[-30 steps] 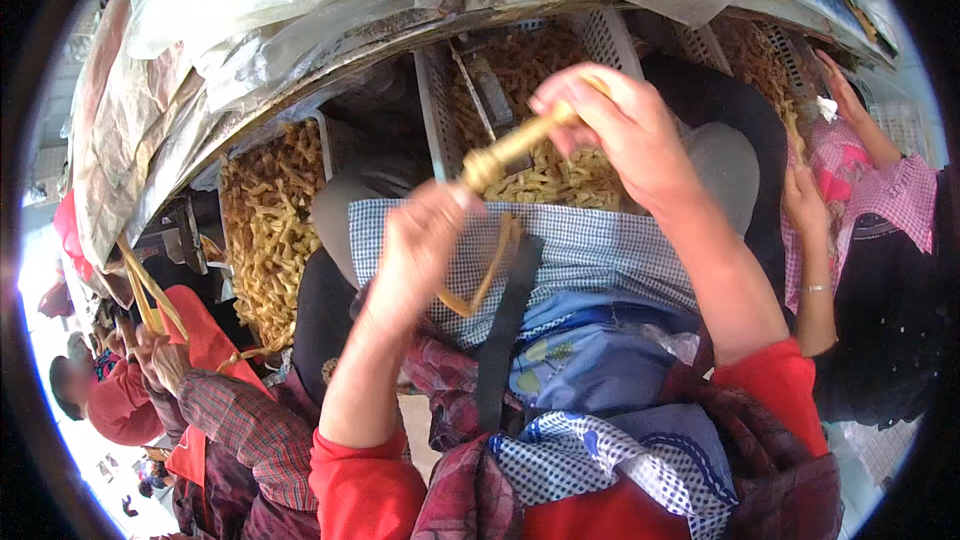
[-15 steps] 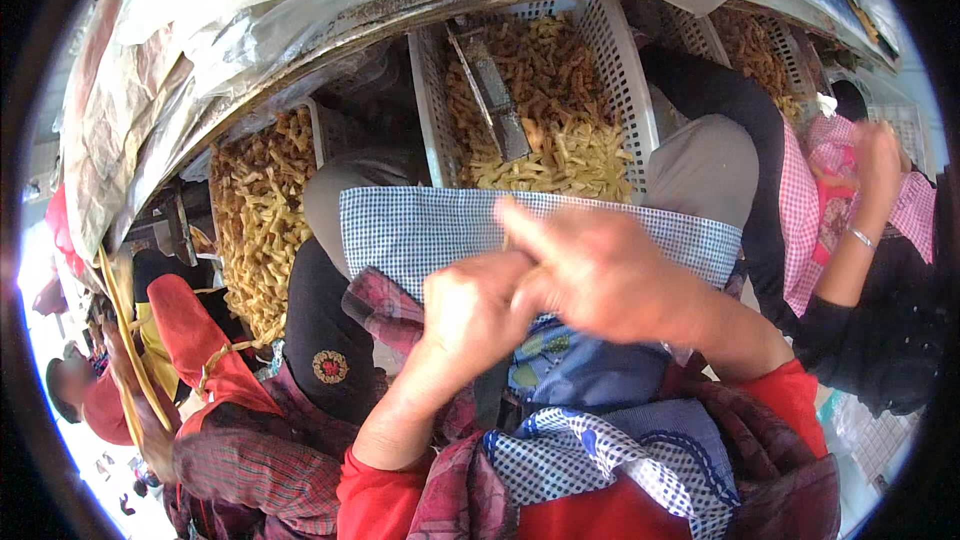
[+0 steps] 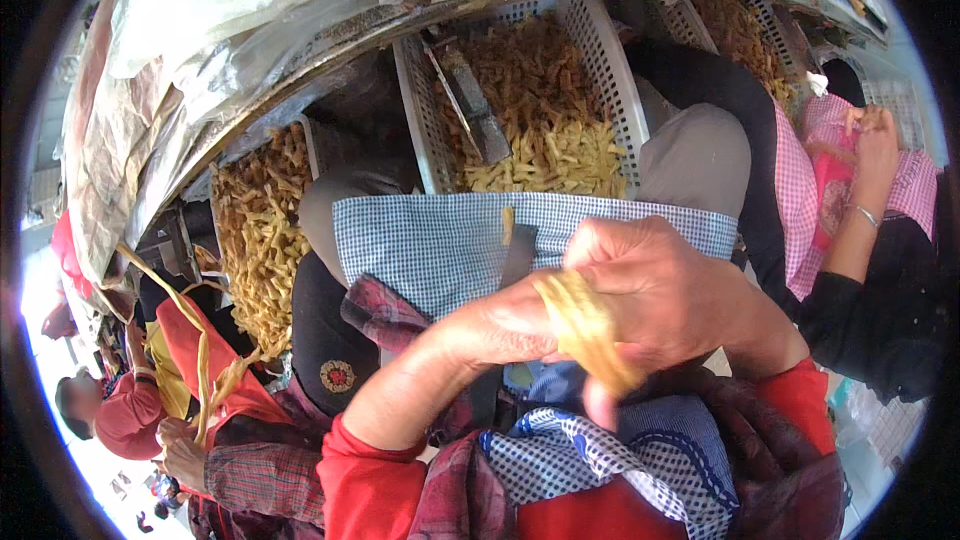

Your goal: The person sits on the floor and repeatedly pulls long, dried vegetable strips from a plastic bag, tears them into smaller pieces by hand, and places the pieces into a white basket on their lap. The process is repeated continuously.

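Observation:
My left hand (image 3: 515,320) reaches in from the lower left and meets my right hand (image 3: 665,275) over my lap. A soft, pale yellow strip (image 3: 585,325) is looped round the fingers of my left hand, in several flat bands. The right hand closes over the far side of the loop, its fingers partly smeared by motion. Which finger holds which end is hidden. A small yellow piece (image 3: 508,223) shows against my blue checked apron (image 3: 420,240), apart from both hands.
Beyond the apron stands a white perforated crate (image 3: 625,100) of short yellow and brown pieces, with a flat metal bar (image 3: 468,105) across it. Another heap of pieces (image 3: 255,240) lies left. A co-worker's hand (image 3: 185,455) holds long yellow strips; another's arm (image 3: 865,200) is at right.
My hands have shifted slightly right and down, and the yellow strip now shows wound round the left fingers. The small yellow piece has come into view. The left co-worker's hand has moved with its strips.

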### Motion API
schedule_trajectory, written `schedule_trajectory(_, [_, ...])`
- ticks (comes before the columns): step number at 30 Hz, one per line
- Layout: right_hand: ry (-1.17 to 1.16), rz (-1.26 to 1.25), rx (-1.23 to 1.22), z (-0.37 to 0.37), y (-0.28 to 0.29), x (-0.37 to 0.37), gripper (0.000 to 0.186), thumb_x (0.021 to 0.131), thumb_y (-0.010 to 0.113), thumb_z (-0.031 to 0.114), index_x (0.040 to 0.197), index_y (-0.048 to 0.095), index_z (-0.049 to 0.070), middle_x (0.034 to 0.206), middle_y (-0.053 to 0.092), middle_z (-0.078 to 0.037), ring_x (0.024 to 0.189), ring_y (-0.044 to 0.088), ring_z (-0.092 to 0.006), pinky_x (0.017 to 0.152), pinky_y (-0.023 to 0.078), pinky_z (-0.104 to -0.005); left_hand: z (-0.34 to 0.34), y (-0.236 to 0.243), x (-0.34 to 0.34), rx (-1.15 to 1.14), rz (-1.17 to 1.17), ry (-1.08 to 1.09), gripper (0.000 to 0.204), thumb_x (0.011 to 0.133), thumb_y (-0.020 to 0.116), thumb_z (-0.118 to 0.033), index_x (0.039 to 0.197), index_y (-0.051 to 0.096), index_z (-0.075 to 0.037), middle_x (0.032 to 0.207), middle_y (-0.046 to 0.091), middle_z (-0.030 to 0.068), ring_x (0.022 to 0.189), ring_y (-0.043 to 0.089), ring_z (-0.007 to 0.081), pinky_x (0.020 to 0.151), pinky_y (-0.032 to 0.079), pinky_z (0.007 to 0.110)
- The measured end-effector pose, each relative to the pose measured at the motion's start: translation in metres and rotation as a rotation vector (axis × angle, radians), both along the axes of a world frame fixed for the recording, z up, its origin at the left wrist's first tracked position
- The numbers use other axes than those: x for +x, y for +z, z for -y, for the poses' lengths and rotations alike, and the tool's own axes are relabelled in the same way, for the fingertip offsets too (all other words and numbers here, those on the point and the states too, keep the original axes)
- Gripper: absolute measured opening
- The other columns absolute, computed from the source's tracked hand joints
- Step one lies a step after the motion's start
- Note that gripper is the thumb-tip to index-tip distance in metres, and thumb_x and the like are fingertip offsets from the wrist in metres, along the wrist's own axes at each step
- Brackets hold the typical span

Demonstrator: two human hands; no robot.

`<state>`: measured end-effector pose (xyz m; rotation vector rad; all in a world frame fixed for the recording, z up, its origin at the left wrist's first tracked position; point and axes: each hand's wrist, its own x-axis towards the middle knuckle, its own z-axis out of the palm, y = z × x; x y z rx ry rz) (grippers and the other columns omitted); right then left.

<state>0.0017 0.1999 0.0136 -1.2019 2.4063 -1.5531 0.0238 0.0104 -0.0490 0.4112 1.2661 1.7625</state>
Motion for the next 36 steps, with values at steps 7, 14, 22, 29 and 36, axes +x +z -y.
schedule_trajectory(7, [-0.500, -0.235, 0.303, 0.014, -0.034, 0.000, 0.044, 0.080, 0.068, 0.020, 0.116, 0.056, -0.003, 0.078, 0.062, -0.008, 0.063, 0.060, -0.0232, 0.058, 0.048, -0.0342, 0.001, 0.011, -0.030, -0.189, -0.611, 0.344, 0.036, 0.094, 0.057, -0.032, 0.104, 0.059, 0.002, 0.073, 0.060, 0.0051, 0.061, 0.059, 0.0128, 0.052, 0.046, 0.028])
schedule_trajectory(14, [-0.486, 0.210, -0.061, 0.030, -0.039, 0.006, 0.013, 0.086, 0.063, 0.013, 0.089, 0.053, 0.005, 0.073, 0.059, -0.009, 0.061, 0.060, -0.0229, 0.056, 0.050, -0.0332, -0.006, 0.028, -0.036, -0.637, -0.462, 0.609, 0.031, 0.093, 0.055, -0.022, 0.071, 0.060, -0.002, 0.058, 0.056, 0.0116, 0.050, 0.057, 0.0294, 0.048, 0.046, 0.038])
schedule_trajectory(22, [-0.307, 1.120, -0.968, -0.007, -0.016, 0.012, 0.025, 0.101, 0.047, 0.030, 0.091, 0.053, 0.008, 0.061, 0.041, 0.004, 0.048, 0.039, -0.0023, 0.038, 0.038, -0.0188, 0.028, -0.016, -0.025, -0.549, -0.535, 0.697, 0.044, 0.096, 0.051, -0.024, 0.059, 0.048, -0.001, 0.053, 0.051, 0.0078, 0.049, 0.051, 0.0180, 0.050, 0.042, 0.036])
schedule_trajectory(29, [-0.381, 0.886, -0.839, -0.012, -0.007, 0.001, 0.026, 0.100, 0.047, 0.033, 0.093, 0.048, 0.008, 0.056, 0.035, 0.005, 0.043, 0.027, -0.0034, 0.037, 0.026, -0.0186, 0.031, -0.001, -0.034, -0.440, -0.644, 0.315, 0.051, 0.095, 0.052, -0.051, 0.086, 0.058, -0.001, 0.064, 0.053, 0.0022, 0.061, 0.054, 0.0105, 0.054, 0.044, 0.030])
schedule_trajectory(36, [-0.270, 1.001, -0.892, -0.015, -0.020, 0.007, 0.023, 0.100, 0.049, 0.025, 0.091, 0.053, 0.004, 0.057, 0.041, 0.003, 0.045, 0.032, -0.0036, 0.040, 0.028, -0.0196, 0.036, 0.019, -0.017, -0.650, -0.722, 0.084, 0.016, 0.096, 0.055, -0.015, 0.094, 0.062, -0.001, 0.073, 0.058, 0.0082, 0.066, 0.059, 0.0177, 0.061, 0.046, 0.030])
